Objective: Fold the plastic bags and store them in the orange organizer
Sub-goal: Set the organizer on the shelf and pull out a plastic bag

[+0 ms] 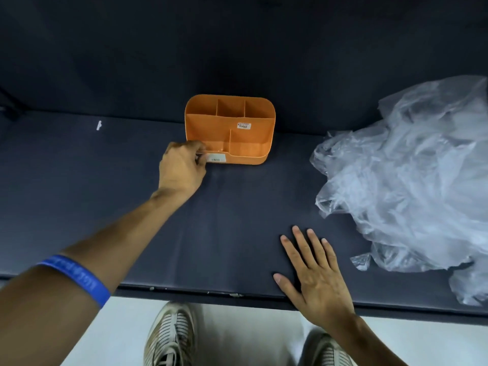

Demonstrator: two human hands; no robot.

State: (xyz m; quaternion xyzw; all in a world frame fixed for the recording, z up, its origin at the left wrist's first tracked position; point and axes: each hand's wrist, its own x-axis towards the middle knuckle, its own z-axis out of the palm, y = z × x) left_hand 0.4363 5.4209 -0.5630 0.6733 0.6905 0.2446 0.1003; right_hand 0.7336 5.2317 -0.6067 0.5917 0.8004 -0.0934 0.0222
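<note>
Left hand grip seemingly pinches the orange organizer — right hand flat, fingers spread.

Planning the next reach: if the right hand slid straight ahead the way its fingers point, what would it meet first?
Probably nothing soon: the right hand points over bare dark tabletop; much farther on, the orange organizer lies roughly in line.

The orange organizer looks like smooth, matt plastic. The plastic bags are thin, clear, crinkled and glossy. The desk has a dark matt cover.
</note>
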